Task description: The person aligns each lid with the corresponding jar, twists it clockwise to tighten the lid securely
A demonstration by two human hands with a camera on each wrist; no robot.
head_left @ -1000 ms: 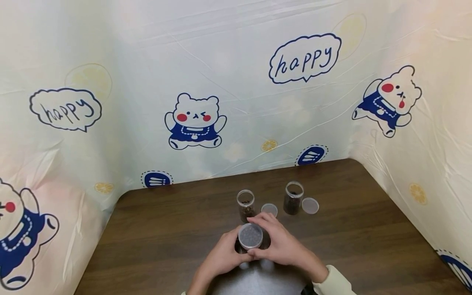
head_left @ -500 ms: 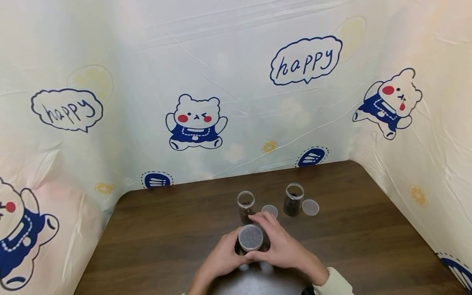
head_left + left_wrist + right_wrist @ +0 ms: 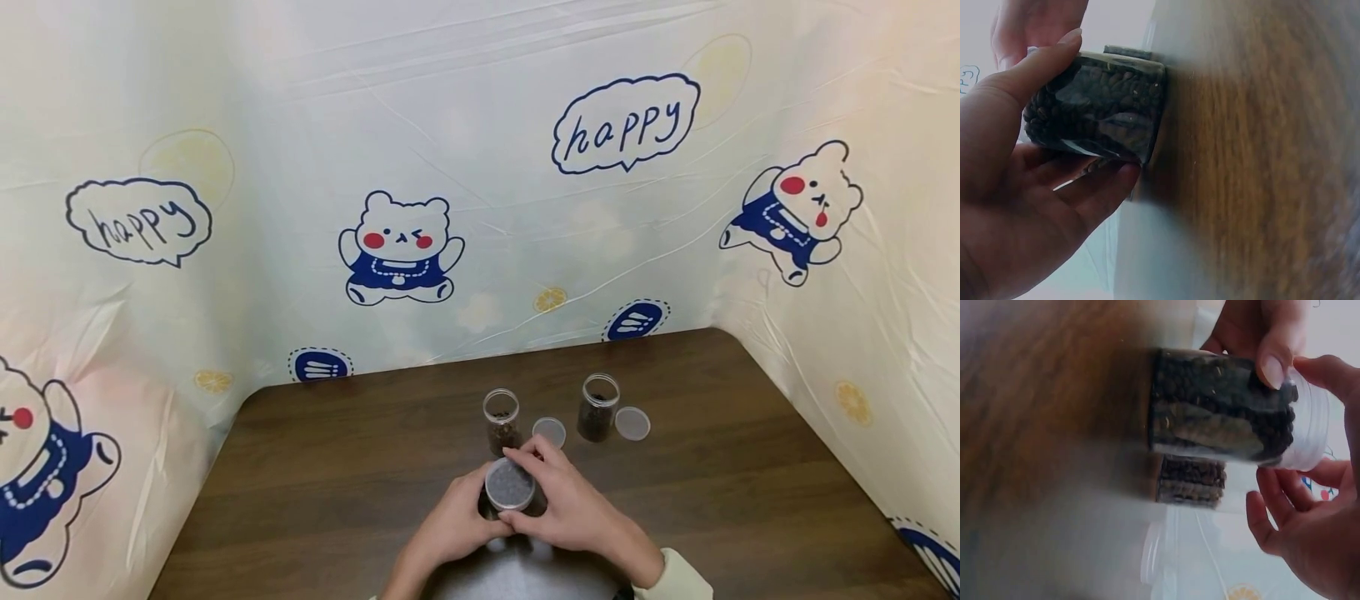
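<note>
A clear plastic jar (image 3: 1219,406), mostly full of dark coffee beans, stands upright on the table between both hands. My left hand (image 3: 461,517) holds its body, thumb on the near side and fingers round the far side, as the left wrist view also shows. Around the translucent screw lid (image 3: 510,483) on top, the thumb and index finger of my right hand (image 3: 570,500) grip the rim. The other right fingers fan out beside the jar. Just behind it, an uncapped jar (image 3: 502,417) holds brown contents.
Farther right stands another uncapped jar (image 3: 597,408) of dark contents. One loose lid (image 3: 632,423) lies at its right, and a second loose lid (image 3: 551,432) lies between the two uncapped jars. A printed curtain (image 3: 480,167) encloses the wooden table (image 3: 337,483).
The right fingers swung away from the lid's far edge, then came back onto it. The left hand and the jar stay in place.
</note>
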